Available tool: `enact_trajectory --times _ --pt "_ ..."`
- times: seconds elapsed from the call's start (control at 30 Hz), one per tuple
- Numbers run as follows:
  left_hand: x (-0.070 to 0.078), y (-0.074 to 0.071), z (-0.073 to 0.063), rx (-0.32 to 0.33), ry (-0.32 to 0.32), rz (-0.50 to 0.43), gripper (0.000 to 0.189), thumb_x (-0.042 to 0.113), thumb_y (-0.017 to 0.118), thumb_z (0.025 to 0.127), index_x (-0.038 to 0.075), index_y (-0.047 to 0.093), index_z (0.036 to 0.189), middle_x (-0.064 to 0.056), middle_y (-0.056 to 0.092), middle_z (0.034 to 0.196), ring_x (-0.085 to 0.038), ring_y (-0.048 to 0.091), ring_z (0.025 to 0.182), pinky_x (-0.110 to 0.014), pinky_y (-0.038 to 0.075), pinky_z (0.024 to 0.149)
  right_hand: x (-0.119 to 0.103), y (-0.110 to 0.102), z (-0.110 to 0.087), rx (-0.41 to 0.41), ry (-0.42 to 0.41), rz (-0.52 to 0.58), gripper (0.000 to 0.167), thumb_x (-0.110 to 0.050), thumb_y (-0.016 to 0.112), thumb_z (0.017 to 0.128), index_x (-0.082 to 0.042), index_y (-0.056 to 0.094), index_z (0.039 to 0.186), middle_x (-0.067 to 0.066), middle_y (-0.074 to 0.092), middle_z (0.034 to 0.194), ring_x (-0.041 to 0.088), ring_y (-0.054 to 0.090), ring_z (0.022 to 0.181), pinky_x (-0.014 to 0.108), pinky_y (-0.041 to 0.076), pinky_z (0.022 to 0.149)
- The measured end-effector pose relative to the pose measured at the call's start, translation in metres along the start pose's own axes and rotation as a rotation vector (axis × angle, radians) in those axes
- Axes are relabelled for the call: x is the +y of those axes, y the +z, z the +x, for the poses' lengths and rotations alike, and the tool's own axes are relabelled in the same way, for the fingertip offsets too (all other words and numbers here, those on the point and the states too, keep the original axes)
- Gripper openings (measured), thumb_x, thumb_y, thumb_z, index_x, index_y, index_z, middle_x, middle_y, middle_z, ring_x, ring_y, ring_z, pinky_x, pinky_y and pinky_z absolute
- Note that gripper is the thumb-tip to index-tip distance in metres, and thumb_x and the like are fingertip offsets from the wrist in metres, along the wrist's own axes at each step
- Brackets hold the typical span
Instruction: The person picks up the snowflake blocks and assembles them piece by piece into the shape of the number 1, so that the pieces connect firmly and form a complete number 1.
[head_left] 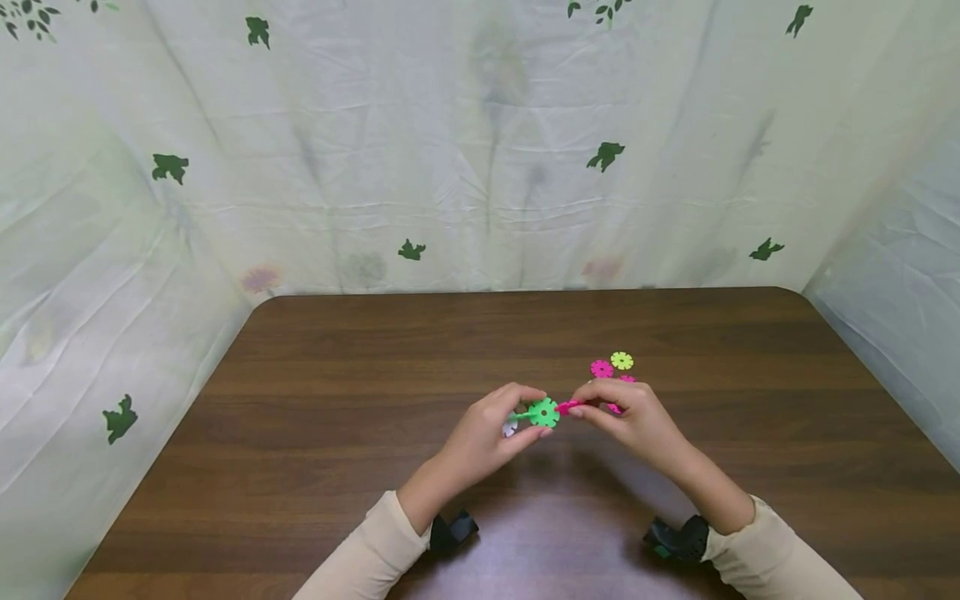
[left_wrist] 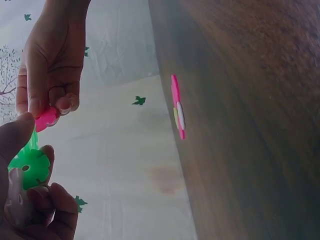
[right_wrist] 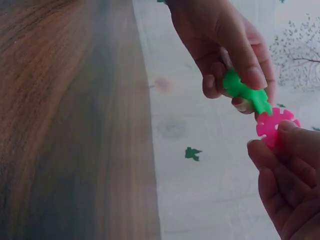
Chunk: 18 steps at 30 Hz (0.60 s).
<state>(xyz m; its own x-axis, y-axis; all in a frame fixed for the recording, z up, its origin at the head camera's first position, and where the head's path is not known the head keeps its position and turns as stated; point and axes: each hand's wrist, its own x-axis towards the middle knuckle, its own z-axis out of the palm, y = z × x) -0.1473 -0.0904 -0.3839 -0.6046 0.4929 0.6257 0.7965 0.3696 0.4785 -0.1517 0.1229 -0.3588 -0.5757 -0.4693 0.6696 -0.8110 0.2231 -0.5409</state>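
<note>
Between thumb and fingers, my left hand [head_left: 483,427] grips a small joined piece of notched plastic discs. One green disc [head_left: 544,412] faces up, another green one stands edge-on beside it, and a white disc [head_left: 510,427] is partly covered by the fingers. My right hand [head_left: 643,423] pinches a pink notched disc [right_wrist: 270,125] by its edge. In the right wrist view the pink disc meets the green piece [right_wrist: 242,91] at its rim; whether their slots are engaged I cannot tell. Both hands are raised above the table.
Behind the right hand, loose discs lie on the brown wooden table [head_left: 337,375]: a yellow disc [head_left: 622,361], a pink disc [head_left: 602,369] and others partly hidden by that hand. A pale curtain [head_left: 465,167] with green leaf-like shapes hangs past the table's far edge.
</note>
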Motion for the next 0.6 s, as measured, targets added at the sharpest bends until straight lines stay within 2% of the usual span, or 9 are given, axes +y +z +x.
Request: enact_trajectory --times 0.17,0.4,0.6 --pt "0.001 0.001 0.000 -0.021 -0.014 0.003 0.033 0.015 0.072 0.077 0.002 0.057 0.103 -0.002 0.059 0.095 -0.009 0.055 0.080 -0.015 0.044 0.070 0.015 0.004 -0.007 -0.009 -0.006 0.001 0.027 0.010 0.073 0.064 -0.009 0.066 0.082 -0.002 0.064 0.077 0.007 0.056 0.068 0.018 0.044 0.059" --pt "0.003 0.001 -0.001 -0.030 -0.038 -0.011 0.033 0.016 0.072 0.077 0.002 0.057 0.103 -0.003 0.060 0.097 -0.009 0.056 0.080 -0.017 0.044 0.069 0.018 0.009 -0.009 -0.011 -0.036 0.071 0.029 0.013 0.071 0.065 -0.008 0.066 0.085 0.001 0.064 0.076 0.010 0.056 0.065 0.018 0.043 0.056" --pt "0.001 0.001 -0.001 -0.024 -0.050 -0.039 0.034 0.016 0.073 0.076 0.003 0.058 0.104 -0.003 0.061 0.097 -0.009 0.056 0.080 -0.017 0.045 0.069 0.016 0.006 -0.009 -0.022 0.014 0.055 0.025 0.007 0.071 0.068 -0.010 0.066 0.086 -0.002 0.064 0.079 0.009 0.057 0.068 0.020 0.046 0.060"
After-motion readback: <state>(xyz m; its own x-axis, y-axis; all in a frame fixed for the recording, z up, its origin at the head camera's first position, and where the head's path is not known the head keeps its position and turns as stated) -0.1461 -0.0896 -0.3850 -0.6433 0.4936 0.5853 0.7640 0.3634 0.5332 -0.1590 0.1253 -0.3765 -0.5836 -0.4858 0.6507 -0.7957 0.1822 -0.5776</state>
